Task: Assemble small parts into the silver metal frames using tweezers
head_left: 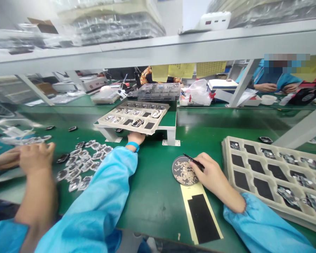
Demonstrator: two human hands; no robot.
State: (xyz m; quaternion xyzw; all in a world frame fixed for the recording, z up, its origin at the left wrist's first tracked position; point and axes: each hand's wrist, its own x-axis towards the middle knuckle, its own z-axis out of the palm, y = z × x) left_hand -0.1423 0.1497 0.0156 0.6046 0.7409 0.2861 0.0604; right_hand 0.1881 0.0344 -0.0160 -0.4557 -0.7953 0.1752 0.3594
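My right hand (209, 174) is closed around black tweezers (198, 163), whose tip lies over a round grey dish (174, 175) full of tiny beige and dark pieces. Under the dish is the end of a yellow sheet (187, 202) with black pads on it. My left hand (136, 137), with a blue wristband, reaches to the front edge of a beige compartment tray (144, 130). Its fingers are hidden beneath that tray, so I cannot see what they touch. The tray sits tilted on a low green-topped stand (171, 119) and carries several small oval device parts (138, 122).
A second beige tray (249, 185) with circuit boards lies at right. Several wrapped oval parts (80, 165) are spread at left, beside a co-worker's hands (35, 154). Overhead runs a white shelf (158, 49); another person's hands (265, 87) show beyond the bench.
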